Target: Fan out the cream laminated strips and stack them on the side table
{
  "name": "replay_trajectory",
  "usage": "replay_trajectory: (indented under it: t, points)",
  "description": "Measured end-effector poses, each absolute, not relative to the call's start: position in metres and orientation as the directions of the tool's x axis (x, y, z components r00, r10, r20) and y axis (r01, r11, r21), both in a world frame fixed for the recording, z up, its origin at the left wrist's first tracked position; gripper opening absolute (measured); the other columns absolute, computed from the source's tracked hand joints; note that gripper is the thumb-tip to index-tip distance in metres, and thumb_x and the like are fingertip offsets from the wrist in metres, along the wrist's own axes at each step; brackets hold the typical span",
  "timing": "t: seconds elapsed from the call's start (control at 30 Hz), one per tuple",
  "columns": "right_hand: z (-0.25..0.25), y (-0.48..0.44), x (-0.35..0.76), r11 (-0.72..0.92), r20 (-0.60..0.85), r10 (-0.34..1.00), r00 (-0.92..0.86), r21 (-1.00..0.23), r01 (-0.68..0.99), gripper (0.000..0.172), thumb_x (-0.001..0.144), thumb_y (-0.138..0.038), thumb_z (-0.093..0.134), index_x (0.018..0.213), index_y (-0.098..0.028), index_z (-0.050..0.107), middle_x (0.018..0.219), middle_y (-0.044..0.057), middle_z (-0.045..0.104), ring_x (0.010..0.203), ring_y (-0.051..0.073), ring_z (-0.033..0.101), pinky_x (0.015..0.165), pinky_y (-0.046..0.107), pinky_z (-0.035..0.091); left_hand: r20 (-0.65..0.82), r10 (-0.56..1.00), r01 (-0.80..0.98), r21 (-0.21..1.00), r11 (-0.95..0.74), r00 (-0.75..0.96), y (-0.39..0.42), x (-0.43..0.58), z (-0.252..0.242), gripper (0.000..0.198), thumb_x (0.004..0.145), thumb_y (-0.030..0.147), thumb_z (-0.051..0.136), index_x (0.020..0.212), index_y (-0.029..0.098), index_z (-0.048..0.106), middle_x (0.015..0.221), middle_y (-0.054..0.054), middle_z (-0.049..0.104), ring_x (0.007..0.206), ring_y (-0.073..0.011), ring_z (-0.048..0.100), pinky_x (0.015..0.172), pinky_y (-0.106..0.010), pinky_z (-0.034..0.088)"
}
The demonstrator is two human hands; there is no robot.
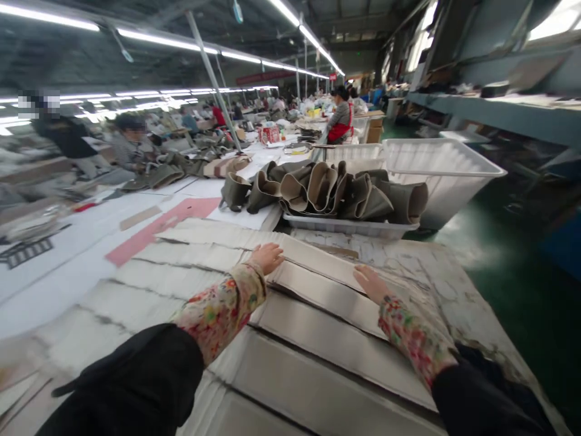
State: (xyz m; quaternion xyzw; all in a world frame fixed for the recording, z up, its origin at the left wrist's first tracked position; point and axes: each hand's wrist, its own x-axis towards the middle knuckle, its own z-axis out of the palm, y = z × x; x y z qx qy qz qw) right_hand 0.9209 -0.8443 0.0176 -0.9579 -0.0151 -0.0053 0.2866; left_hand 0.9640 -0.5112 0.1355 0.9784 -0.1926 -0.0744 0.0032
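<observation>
Rows of overlapping pale, flat panels spread over the table in front of me. My left hand rests on the far rows near the middle, its fingers close together and pointing right; whether it grips an edge is too small to tell. My right hand touches the right part of a far row, with its fingers reaching left; its fingertips are blurred. Both wrists are in floral sleeves. Beyond the panels, rolled olive-grey pieces stand packed in a shallow white tray.
Large white bins stand behind the tray at the right. A pink sheet lies on the white table at the left. A person in a red apron and others work farther back. A shelf runs along the right.
</observation>
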Motion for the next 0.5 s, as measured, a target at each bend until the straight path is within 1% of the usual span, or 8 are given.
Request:
replay_trajectory:
  t: [0.13, 0.23, 0.3, 0.4, 0.47, 0.5]
  points:
    - [0.031, -0.847, 0.872, -0.776, 0.056, 0.123, 0.991, -0.617, 0.131, 0.056, 0.078, -0.051, 0.031, 0.113, -0.013, 0.052, 0.126, 0.015, 0.046, 0.122, 0.024, 0.037, 0.104, 0.043, 0.029, -0.032, -0.376, -0.373, 0.079, -0.925, 0.926, -0.470, 0.893, 0.159, 0.035, 0.084, 0.039, 0.039, 0.115, 0.028, 0.051, 0.132, -0.001, 0.045, 0.124, -0.0180, 0.034, 0.106, -0.041, 0.021]
    - [0.039, -0.836, 0.823, -0.665, 0.025, 0.170, 0.985, -0.734, 0.134, 0.058, 0.072, -0.058, 0.040, 0.109, -0.017, 0.056, 0.126, 0.013, 0.047, 0.122, 0.025, 0.038, 0.103, 0.045, 0.031, 0.047, -0.276, -0.280, 0.099, -0.955, 0.960, -0.416, 0.813, 0.159, 0.037, 0.084, 0.038, 0.034, 0.113, 0.027, 0.054, 0.129, -0.001, 0.049, 0.122, -0.0159, 0.038, 0.105, -0.036, 0.025]
    - [0.044, -0.824, 0.790, -0.605, -0.037, 0.216, 0.976, -0.790, 0.103, 0.056, 0.070, -0.060, 0.044, 0.106, -0.020, 0.059, 0.126, 0.011, 0.048, 0.121, 0.025, 0.039, 0.104, 0.044, 0.031, 0.095, -0.130, -0.141, 0.121, -0.983, 0.987, -0.369, 0.750, 0.148, 0.040, 0.083, 0.039, 0.030, 0.112, 0.028, 0.055, 0.126, -0.001, 0.052, 0.118, -0.0147, 0.042, 0.104, -0.032, 0.029]
    - [0.050, -0.797, 0.745, -0.541, -0.187, 0.339, 0.922, -0.840, 0.029, 0.055, 0.071, -0.061, 0.044, 0.105, -0.021, 0.061, 0.121, 0.010, 0.053, 0.117, 0.025, 0.044, 0.099, 0.041, 0.038, 0.120, 0.128, 0.111, 0.140, -0.984, 0.985, -0.297, 0.642, 0.118, 0.042, 0.080, 0.042, 0.030, 0.109, 0.032, 0.057, 0.122, 0.000, 0.055, 0.115, -0.0154, 0.047, 0.101, -0.029, 0.035]
    - [0.052, -0.773, 0.717, -0.532, -0.260, 0.434, 0.862, -0.847, 0.012, 0.054, 0.075, -0.059, 0.041, 0.107, -0.020, 0.060, 0.117, 0.010, 0.055, 0.111, 0.023, 0.049, 0.096, 0.038, 0.041, 0.158, 0.301, 0.285, 0.116, -0.952, 0.941, -0.258, 0.566, 0.099, 0.041, 0.076, 0.045, 0.030, 0.104, 0.038, 0.059, 0.116, 0.003, 0.059, 0.110, -0.0182, 0.052, 0.097, -0.033, 0.040]
    - [0.052, -0.758, 0.704, -0.529, -0.269, 0.485, 0.832, -0.848, 0.034, 0.052, 0.077, -0.057, 0.039, 0.108, -0.019, 0.059, 0.115, 0.010, 0.057, 0.108, 0.022, 0.051, 0.096, 0.036, 0.041, 0.162, 0.364, 0.352, 0.096, -0.931, 0.917, -0.244, 0.529, 0.091, 0.041, 0.075, 0.044, 0.029, 0.103, 0.042, 0.059, 0.111, 0.005, 0.062, 0.106, -0.0197, 0.055, 0.095, -0.035, 0.042]
